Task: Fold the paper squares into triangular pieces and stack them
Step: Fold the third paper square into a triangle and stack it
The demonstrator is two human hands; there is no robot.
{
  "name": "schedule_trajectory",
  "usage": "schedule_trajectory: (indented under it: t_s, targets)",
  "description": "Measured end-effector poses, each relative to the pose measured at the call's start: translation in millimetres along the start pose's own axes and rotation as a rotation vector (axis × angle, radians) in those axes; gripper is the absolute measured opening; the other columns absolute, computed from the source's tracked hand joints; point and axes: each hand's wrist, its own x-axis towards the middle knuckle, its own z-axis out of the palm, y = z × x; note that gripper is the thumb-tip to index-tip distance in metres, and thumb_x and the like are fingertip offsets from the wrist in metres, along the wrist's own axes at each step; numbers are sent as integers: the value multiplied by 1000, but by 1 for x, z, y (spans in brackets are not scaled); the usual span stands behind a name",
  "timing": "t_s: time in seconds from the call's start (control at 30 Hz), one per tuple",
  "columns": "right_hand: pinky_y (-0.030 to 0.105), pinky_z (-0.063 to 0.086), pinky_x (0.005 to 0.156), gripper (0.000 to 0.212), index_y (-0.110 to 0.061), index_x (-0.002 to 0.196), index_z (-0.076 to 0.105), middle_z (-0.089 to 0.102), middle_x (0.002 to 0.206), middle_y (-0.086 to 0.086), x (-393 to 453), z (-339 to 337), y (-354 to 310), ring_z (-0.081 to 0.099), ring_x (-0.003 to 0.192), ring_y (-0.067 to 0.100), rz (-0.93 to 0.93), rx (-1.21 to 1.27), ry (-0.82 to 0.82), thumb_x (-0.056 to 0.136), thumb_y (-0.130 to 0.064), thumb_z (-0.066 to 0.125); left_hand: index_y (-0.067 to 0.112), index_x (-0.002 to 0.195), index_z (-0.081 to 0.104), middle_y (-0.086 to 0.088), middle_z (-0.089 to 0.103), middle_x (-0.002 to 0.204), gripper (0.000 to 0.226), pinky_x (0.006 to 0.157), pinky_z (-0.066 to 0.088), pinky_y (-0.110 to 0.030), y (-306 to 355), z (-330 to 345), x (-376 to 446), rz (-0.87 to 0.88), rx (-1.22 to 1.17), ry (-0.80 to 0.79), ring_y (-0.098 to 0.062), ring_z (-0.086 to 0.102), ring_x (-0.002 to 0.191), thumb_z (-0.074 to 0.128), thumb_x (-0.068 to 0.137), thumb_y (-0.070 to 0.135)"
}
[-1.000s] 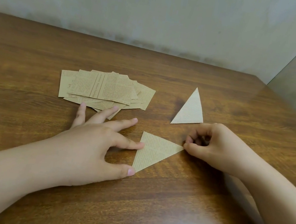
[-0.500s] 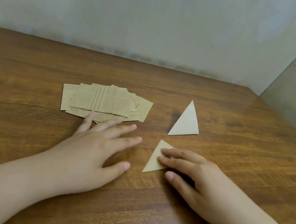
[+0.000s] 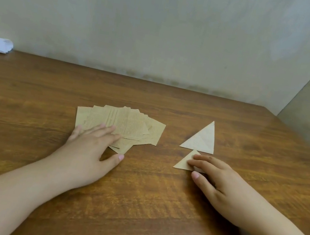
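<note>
We have slid the small folded triangle under our flat right fingers up to the finished triangle just beyond them, while our released left fingers now rest on the paper squares, ready for the next.

Tabletop: wood grain, brown, smooth, slight sheen near front edge. Unfolded squares under left grip: thin tan paper, matt, faint printed text lines. Small triangle under right grip and larger triangle just beyond: same matt tan paper, creased. Wall: matt, blotchy plaster.
</note>
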Motion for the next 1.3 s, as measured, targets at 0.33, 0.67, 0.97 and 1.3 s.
schedule_trajectory:
  t_s: [0.33,0.67,0.97,1.3]
  targets:
    - [21,26,108,51,-28,143,39,33,151,-13,83,7,-76,33,137,8,-210,-20,-6,95,-39,51,34,141,36,21,38,141,48,112,15,-20,5,-2,-7,183,-10,164,-1,28,132,40,94,46]
    - [36,54,74,40,-29,122,54,66,99,-4,91,1,-98,60,88,18,-393,-339,-149,84,-41,52,32,134,47,19,44,133,44,116,17,-30,2,-4,-5,68,-25,263,-3,36,127,46,92,45]
    - [33,49,73,32,-20,117,54,65,93,-3,82,20,-87,61,82,25,-401,-432,155,89,-23,39,35,124,56,19,59,122,33,96,40,-24,3,-10,-7,153,7,289,-5,48,116,38,97,41]
    - [12,45,62,15,-34,81,71,63,71,-20,51,6,-71,56,67,-4,39,557,302,88,-24,64,30,75,69,9,66,68,9,58,45,-12,5,-19,-8,-46,-559,408,-2,58,61,67,83,25]
